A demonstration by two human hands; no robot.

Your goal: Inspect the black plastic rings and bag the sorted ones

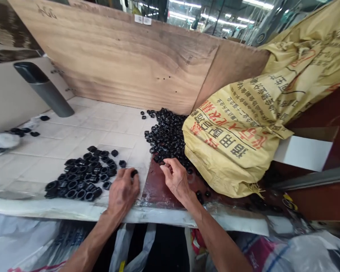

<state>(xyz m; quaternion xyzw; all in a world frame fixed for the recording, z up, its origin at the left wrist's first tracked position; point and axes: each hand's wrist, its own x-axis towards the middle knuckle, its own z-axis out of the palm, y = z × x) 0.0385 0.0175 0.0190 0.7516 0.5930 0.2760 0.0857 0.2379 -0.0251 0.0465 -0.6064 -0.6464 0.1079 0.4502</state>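
My left hand [124, 192] is closed over the pale board, with a black plastic nut [134, 173] held between thumb and fingers. Just left of it lies a loose heap of larger black ring-shaped nuts [82, 175], some with hexagonal outlines. My right hand [176, 182] pinches at the near edge of a dense pile of small black nuts [168, 130]. A small dark piece [161, 163] shows at its fingertips, seemingly one of these nuts, partly hidden by the fingers.
A yellow woven sack [232, 139] with printed characters leans right of the pile. Behind stands a wooden board [136, 56]. A dark grey bottle [49, 92] is at the back left. A clear plastic bag [4, 141] lies at far left, a white box [307, 151] at right.
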